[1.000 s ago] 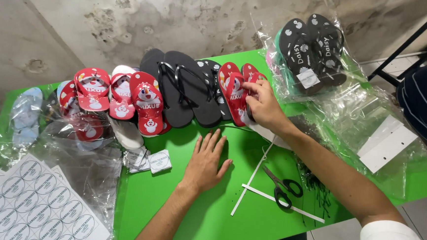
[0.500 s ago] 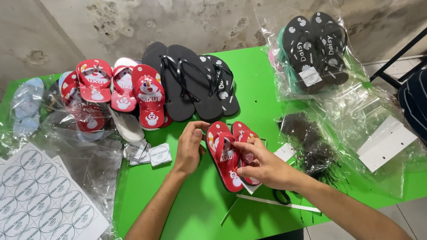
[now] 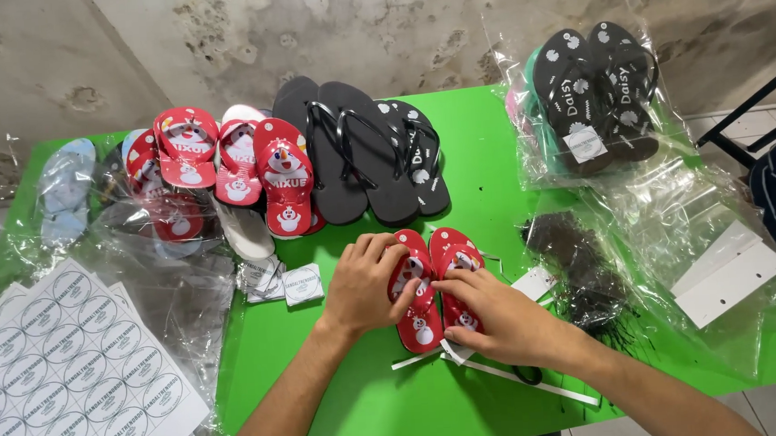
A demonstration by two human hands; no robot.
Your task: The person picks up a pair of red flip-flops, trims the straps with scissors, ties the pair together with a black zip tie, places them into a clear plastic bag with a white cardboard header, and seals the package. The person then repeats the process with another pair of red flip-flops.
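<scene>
Red flip-flops (image 3: 433,287), a small pair with a snowman print, sit right under our hands on the green table (image 3: 364,408). Our left hand (image 3: 365,287) lies over the left sandal with the fingers curled down onto its strap area, and our right hand (image 3: 493,315) presses on the right sandal with the fingertips meeting the left hand's in the middle. So both hands are closed down on the pair, not open wide, though we can't really tell how tightly they pinch.

Just under the right wrist lie a few thin white strips (image 3: 524,382) and what looks like a scissors handle, mostly hidden. Left of our grip sits a little stack of white tags (image 3: 300,284), and further left a sheet of round stickers (image 3: 56,373) on crinkly clear plastic. Right of the grip is a dark tangled pile (image 3: 580,274) of fasteners and a white card (image 3: 728,271) inside clear bags.

Beyond our hands, a row of black flip-flops (image 3: 362,152) and more red snowman ones (image 3: 223,161) line the back edge. Far right, a bagged black pair (image 3: 596,97) leans by the wall.
</scene>
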